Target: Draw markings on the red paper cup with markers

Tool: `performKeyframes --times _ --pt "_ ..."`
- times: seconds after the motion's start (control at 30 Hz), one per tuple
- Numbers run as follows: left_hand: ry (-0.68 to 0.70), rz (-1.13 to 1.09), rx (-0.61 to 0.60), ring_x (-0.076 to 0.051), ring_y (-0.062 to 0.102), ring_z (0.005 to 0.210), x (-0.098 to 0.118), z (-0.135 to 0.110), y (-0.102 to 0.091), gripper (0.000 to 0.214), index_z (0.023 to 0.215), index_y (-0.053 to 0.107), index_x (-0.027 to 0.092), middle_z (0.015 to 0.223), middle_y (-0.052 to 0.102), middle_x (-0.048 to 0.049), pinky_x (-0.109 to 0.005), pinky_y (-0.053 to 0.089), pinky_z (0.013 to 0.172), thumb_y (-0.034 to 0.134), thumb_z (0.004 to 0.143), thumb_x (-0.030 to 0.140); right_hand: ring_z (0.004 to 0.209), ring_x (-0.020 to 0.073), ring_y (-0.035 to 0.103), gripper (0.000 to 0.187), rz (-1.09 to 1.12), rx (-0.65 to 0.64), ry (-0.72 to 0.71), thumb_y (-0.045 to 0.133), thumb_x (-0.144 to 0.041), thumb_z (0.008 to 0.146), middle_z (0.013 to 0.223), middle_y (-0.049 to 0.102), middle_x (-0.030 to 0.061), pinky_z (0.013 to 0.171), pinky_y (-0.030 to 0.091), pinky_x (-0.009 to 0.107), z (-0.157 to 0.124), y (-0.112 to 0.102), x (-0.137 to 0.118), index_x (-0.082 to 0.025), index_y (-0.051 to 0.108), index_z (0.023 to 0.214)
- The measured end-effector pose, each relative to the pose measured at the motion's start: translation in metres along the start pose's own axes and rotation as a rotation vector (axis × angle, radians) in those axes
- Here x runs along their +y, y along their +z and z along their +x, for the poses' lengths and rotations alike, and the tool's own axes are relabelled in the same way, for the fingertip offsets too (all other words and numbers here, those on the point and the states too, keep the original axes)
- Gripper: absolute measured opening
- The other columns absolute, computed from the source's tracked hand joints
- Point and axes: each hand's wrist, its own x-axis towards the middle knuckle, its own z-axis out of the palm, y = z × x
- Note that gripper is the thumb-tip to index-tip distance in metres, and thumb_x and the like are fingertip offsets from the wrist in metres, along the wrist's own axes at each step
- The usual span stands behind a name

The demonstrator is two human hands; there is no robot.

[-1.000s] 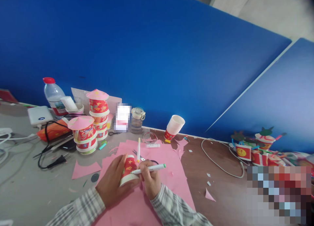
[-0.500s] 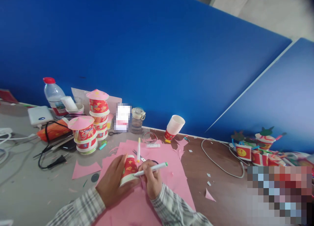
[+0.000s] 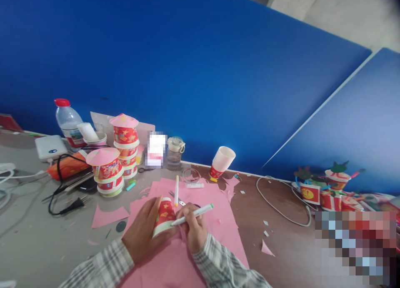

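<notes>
The left hand (image 3: 144, 229) gripped a red paper cup (image 3: 165, 216); the right hand (image 3: 194, 229) held a marker (image 3: 203, 210) at the cup's edge.

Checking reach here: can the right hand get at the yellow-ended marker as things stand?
Probably yes: the yellow-ended marker lies just beyond the right hand, with nothing visible on top. The hand grips a green-ended marker, though, so it may need to put that down first.

No text legible, bottle label (image 3: 75, 135) too small to read, white device's (image 3: 50, 144) display (image 3: 53, 151) blurred
</notes>
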Motion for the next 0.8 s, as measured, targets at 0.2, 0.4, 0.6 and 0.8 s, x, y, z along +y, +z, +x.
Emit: performKeyframes --times 0.2,0.4,0.6,0.8 --pt "0.02 0.048 0.028 -0.029 0.036 0.111 -0.0044 -0.0017 0.0038 0.087 0.126 0.015 0.022 0.121 0.041 -0.0091 -0.046 0.042 0.087 0.051 0.06 0.065 0.028 0.0074 0.029 0.031 0.063 0.082 0.007 0.057 -0.043 0.07 0.03 0.041 -0.0084 0.032 0.025 0.017 0.0046 -0.0021 0.0053 -0.017 0.059 0.054" --pt "-0.01 0.035 0.012 -0.029 0.036 0.112 -0.0017 -0.0003 0.0012 0.086 0.126 0.014 0.023 0.121 0.041 -0.009 -0.046 0.042 0.088 0.051 0.061 0.065 0.027 0.0059 0.024 0.031 0.073 0.029 0.02 0.058 -0.04 0.067 0.029 0.036 -0.0099 0.031 0.027 0.017 0.003 0.0006 -0.0009 -0.017 0.056 0.045" --pt "-0.046 -0.009 -0.024 -0.029 0.034 0.112 -0.0005 -0.0001 -0.0001 0.087 0.126 0.014 0.025 0.122 0.039 -0.0079 -0.046 0.039 0.09 0.055 0.06 0.063 0.028 0.0059 0.024 0.028 0.07 0.011 0.032 0.057 -0.038 0.067 0.029 0.036 -0.0101 0.032 0.026 0.017 0.0018 0.001 -0.0023 -0.017 0.057 0.047" --pt "-0.04 -0.026 -0.011 -0.029 0.036 0.111 0.0019 0.0019 -0.002 0.084 0.125 0.018 0.024 0.119 0.042 -0.0083 -0.046 0.04 0.089 0.053 0.06 0.064 0.028 0.0058 0.025 0.03 0.053 0.001 0.047 0.057 -0.04 0.067 0.029 0.037 -0.0094 0.032 0.025 0.016 0.0008 0.0014 -0.0036 -0.017 0.057 0.048"
